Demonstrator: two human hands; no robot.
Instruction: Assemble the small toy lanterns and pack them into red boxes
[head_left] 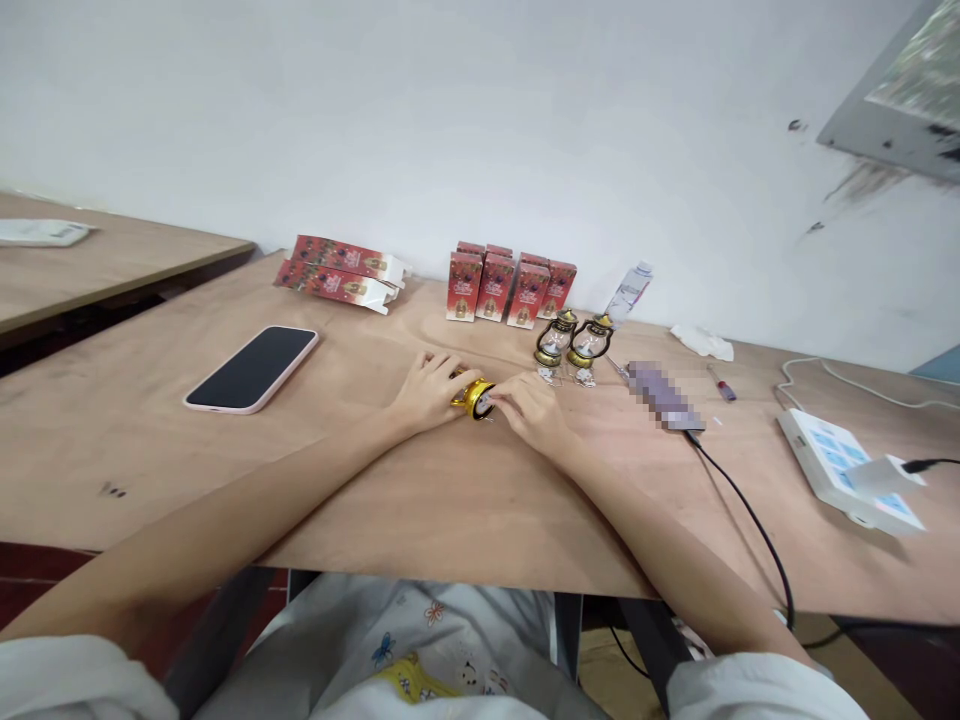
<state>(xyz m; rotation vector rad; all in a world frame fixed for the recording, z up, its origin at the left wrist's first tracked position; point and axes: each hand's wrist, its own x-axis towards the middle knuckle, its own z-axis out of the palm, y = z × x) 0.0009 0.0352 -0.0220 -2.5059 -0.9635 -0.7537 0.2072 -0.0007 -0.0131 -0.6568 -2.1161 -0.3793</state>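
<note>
A small gold lantern (474, 397) lies on its side on the table, its base turned toward the right. My left hand (431, 392) is closed round its body and hides most of it. My right hand (534, 408) is closed, with thumb and fingertips pinched at the whitish underside of the base; what they hold there is too small to make out. Just beyond my right hand stand two bronze-coloured lanterns with clear globes, a left one (556, 340) and a right one (590, 342), with small printed tags in front of them.
Red printed boxes (493, 285) stand by the wall; flattened red cartons (337, 272) lie left of them. A phone (253, 368) lies at left. On the right are a bottle (628, 292), a cabled device (664, 395), a screwdriver (724, 388), tissue (703, 342) and a power strip (832, 462).
</note>
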